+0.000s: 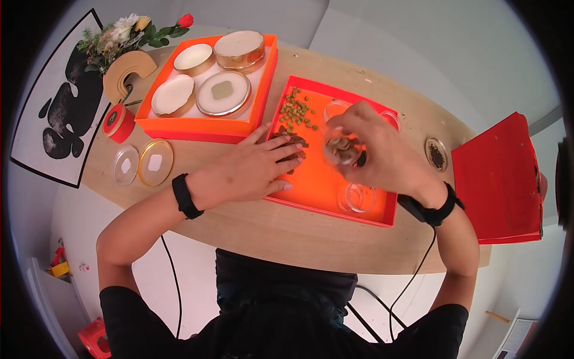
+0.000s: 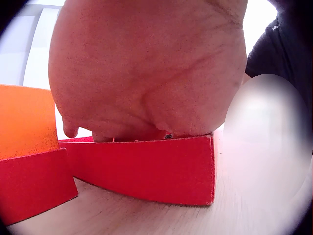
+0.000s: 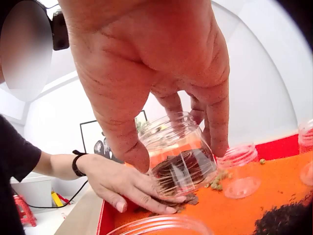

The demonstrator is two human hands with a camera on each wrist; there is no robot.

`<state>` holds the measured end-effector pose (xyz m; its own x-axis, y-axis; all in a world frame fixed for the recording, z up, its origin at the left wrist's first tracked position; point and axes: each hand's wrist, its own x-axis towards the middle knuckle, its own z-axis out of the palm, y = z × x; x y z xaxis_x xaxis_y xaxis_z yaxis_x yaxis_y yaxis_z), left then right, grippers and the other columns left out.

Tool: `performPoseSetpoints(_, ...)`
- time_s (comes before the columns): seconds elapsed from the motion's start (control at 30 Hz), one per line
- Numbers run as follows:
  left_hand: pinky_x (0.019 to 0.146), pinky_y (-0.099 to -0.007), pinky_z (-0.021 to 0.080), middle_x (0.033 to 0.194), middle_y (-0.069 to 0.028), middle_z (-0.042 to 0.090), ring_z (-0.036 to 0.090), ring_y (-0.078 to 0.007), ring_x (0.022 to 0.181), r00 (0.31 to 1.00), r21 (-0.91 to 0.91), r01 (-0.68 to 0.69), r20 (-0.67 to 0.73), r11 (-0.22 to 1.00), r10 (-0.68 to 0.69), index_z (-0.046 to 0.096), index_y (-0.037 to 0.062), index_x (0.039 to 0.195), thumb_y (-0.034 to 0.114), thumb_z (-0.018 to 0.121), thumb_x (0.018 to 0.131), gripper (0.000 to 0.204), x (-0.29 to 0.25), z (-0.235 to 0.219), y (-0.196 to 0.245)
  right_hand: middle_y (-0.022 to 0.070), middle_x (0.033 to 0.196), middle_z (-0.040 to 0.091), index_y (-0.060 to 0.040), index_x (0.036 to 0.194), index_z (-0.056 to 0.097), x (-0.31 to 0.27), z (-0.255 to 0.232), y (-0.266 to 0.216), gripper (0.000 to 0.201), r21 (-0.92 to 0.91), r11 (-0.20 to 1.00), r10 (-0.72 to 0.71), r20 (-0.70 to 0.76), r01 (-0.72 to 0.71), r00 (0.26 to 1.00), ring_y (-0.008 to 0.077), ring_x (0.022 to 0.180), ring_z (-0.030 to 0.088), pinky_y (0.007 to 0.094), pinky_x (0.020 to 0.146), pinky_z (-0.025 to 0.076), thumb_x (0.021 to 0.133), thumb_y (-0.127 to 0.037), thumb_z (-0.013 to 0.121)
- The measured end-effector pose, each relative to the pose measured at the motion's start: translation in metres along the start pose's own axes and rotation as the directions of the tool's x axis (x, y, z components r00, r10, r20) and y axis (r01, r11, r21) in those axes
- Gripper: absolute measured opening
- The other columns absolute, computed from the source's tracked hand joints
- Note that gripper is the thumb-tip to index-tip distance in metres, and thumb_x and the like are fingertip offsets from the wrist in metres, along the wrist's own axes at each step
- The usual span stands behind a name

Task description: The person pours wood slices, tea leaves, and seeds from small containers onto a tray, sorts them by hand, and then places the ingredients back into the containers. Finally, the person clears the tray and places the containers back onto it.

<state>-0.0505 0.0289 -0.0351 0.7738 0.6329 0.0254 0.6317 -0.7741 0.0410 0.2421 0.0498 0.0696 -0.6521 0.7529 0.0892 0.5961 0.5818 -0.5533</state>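
Observation:
In the head view my right hand (image 1: 388,149) grips a clear jar (image 1: 342,148), thumb and fingers round its sides. Brown strips (image 3: 183,169) show inside the jar, which is tilted over the orange-floored red tray (image 1: 326,179). My left hand (image 1: 239,170) lies across the tray's left edge, fingers spread and extended over a small pile of brown pieces (image 1: 294,143). Its palm is low over the red rim (image 2: 142,166) in the left wrist view. Greenish pellets (image 1: 296,112) are scattered beyond those fingers. A dark shredded heap (image 3: 283,218) sits on the tray floor.
Clear jars (image 1: 361,197) stand in the tray, one more (image 3: 239,171) near the pellets. At left, an orange box (image 1: 197,127) holds several round tins. Two lids (image 1: 156,163) lie beside it. A dish of dark bits (image 1: 436,154) and a red box (image 1: 499,176) are at right.

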Motion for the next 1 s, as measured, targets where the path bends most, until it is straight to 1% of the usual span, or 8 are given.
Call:
performPoseSetpoints(0.13, 0.140, -0.0614, 0.020, 0.173, -0.0061, 0.052, 0.037, -0.0252, 0.167, 0.994, -0.064, -0.065, 0.078, 0.996, 0.070, 0.059, 0.0153, 0.163, 0.046, 0.057, 0.115, 0.057, -0.001, -0.009, 0.003, 0.0211, 0.137, 0.055, -0.0016, 0.140, 0.066, 0.010, 0.021, 0.013, 0.061, -0.030, 0.997, -0.062, 0.216, 0.070, 0.974, 0.0437, 0.111, 0.072, 0.0479, 0.091, 0.063, 0.080, 0.006, 0.079)
performPoseSetpoints(0.27, 0.140, -0.0613, 0.019, 0.173, -0.0047, 0.052, 0.036, -0.0241, 0.168, 0.983, -0.117, -0.054, 0.171, 0.992, 0.073, 0.058, 0.0133, 0.164, 0.047, 0.056, 0.116, 0.058, -0.002, -0.019, 0.004, 0.0211, 0.137, 0.055, 0.0001, 0.137, 0.065, 0.018, 0.032, 0.016, 0.058, -0.082, 0.991, -0.079, 0.257, 0.103, 0.963, 0.0439, 0.112, 0.071, 0.0479, 0.091, 0.062, 0.081, 0.008, 0.078)
performPoseSetpoints(0.37, 0.141, -0.0597, 0.018, 0.173, -0.0049, 0.053, 0.037, -0.0245, 0.167, 0.996, -0.008, -0.050, 0.068, 0.999, 0.051, 0.059, 0.0104, 0.163, 0.047, 0.056, 0.115, 0.060, -0.007, -0.010, -0.005, 0.0214, 0.139, 0.054, 0.0017, 0.139, 0.063, 0.024, 0.033, 0.018, 0.058, -0.037, 0.994, -0.084, 0.285, 0.099, 0.955, 0.0427, 0.111, 0.071, 0.0476, 0.091, 0.061, 0.083, 0.008, 0.077)
performPoseSetpoints(0.43, 0.141, -0.0590, 0.019, 0.171, -0.0052, 0.055, 0.039, -0.0247, 0.166, 0.997, -0.014, -0.064, 0.033, 0.998, 0.064, 0.059, 0.0092, 0.162, 0.048, 0.057, 0.115, 0.061, -0.010, -0.008, -0.007, 0.0201, 0.140, 0.060, -0.0001, 0.145, 0.058, 0.028, 0.027, 0.011, 0.066, 0.024, 0.995, 0.083, 0.375, -0.099, 0.923, 0.0402, 0.125, 0.069, 0.0467, 0.103, 0.060, 0.083, 0.004, 0.080)
performPoseSetpoints(0.6, 0.140, -0.0584, 0.021, 0.156, -0.0072, 0.068, 0.048, -0.0263, 0.159, 0.993, -0.097, -0.105, 0.034, 0.990, 0.109, 0.067, 0.0063, 0.152, 0.048, 0.059, 0.114, 0.057, -0.016, -0.029, -0.001, 0.0238, 0.135, 0.068, 0.0014, 0.144, 0.055, 0.026, 0.028, 0.025, 0.064, 0.020, 0.997, 0.067, 0.334, -0.078, 0.940, 0.0419, 0.126, 0.069, 0.0466, 0.106, 0.058, 0.085, 0.003, 0.080)
performPoseSetpoints(0.67, 0.140, -0.0585, 0.023, 0.144, -0.0072, 0.075, 0.054, -0.0271, 0.154, 0.969, -0.123, -0.084, 0.221, 0.989, 0.110, 0.074, 0.0043, 0.141, 0.047, 0.062, 0.112, 0.053, -0.020, -0.044, 0.001, 0.0247, 0.134, 0.069, 0.0019, 0.143, 0.055, 0.023, 0.024, 0.024, 0.063, 0.068, 0.991, 0.083, 0.329, -0.111, 0.941, 0.0424, 0.128, 0.069, 0.0463, 0.107, 0.057, 0.085, 0.003, 0.080)
performPoseSetpoints(0.7, 0.140, -0.0585, 0.023, 0.144, -0.0072, 0.075, 0.054, -0.0271, 0.154, 0.969, -0.125, -0.081, 0.223, 0.989, 0.107, 0.074, 0.0043, 0.141, 0.047, 0.062, 0.112, 0.053, -0.022, -0.042, -0.001, 0.0244, 0.135, 0.069, 0.0017, 0.142, 0.055, 0.022, 0.023, 0.024, 0.062, 0.035, 0.996, 0.065, 0.325, -0.081, 0.944, 0.0421, 0.129, 0.068, 0.0461, 0.107, 0.057, 0.085, 0.002, 0.080)
performPoseSetpoints(1.0, 0.140, -0.0581, 0.023, 0.139, -0.0082, 0.077, 0.057, -0.0272, 0.151, 0.995, -0.036, -0.094, 0.040, 0.995, 0.095, 0.077, 0.0024, 0.132, 0.046, 0.065, 0.110, 0.050, -0.022, -0.028, -0.006, 0.0221, 0.134, 0.069, 0.0012, 0.140, 0.053, 0.025, 0.032, 0.033, 0.066, 0.040, 0.993, 0.091, 0.353, -0.112, 0.931, 0.0400, 0.131, 0.069, 0.0459, 0.107, 0.058, 0.082, -0.001, 0.085)
